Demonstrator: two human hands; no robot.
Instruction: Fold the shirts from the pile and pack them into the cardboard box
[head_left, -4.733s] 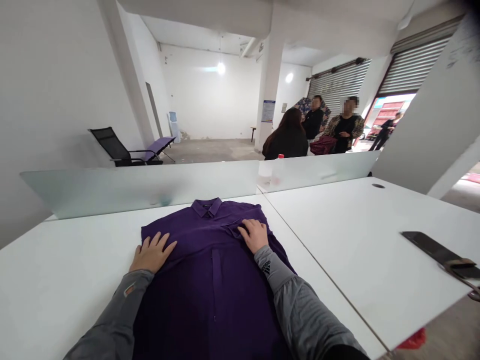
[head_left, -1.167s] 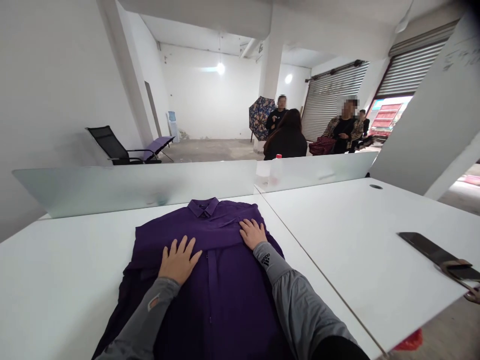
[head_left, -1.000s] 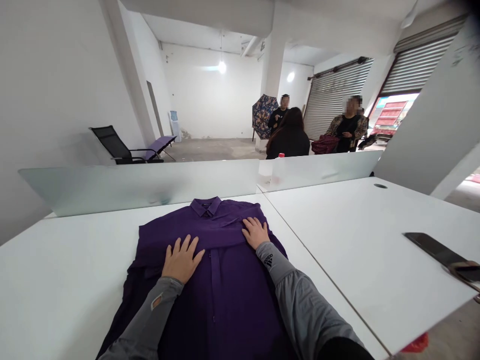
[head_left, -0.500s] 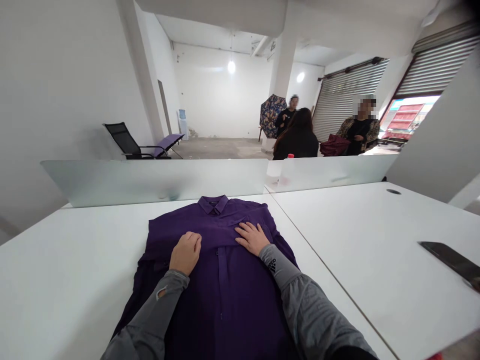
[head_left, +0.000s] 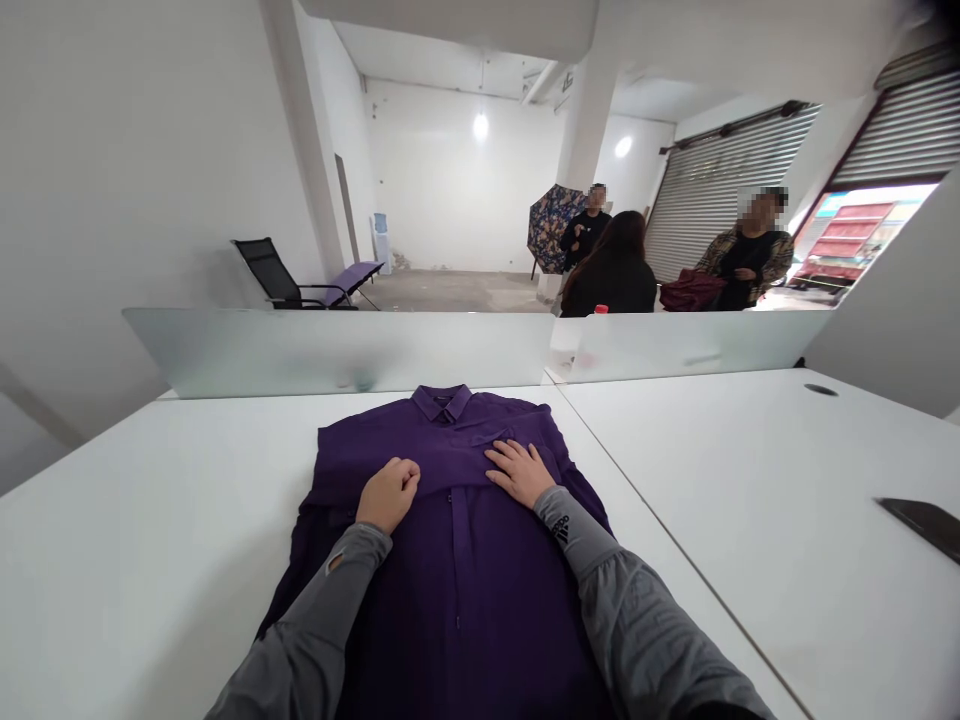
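A dark purple button-up shirt (head_left: 480, 580) lies front up on the white table, its collar (head_left: 442, 402) toward the far side. Across its chest runs a folded band of the same cloth, perhaps a sleeve. My left hand (head_left: 388, 493) rests on the left part of this band with its fingers curled in. Whether cloth is caught in those fingers is hidden. Flat on the right side of the chest lies my right hand (head_left: 521, 470), fingers spread, holding nothing.
Frosted glass dividers (head_left: 360, 350) stand along the table's far edge. A dark phone-like object (head_left: 926, 525) lies at the right. Beyond are a mesh office chair (head_left: 266, 268), a patterned umbrella (head_left: 553, 230) and several people, one near a dark red bundle (head_left: 690, 290).
My view has turned slightly left, so everything sits farther right in the picture. Both hands keep nearly the same places on the shirt.
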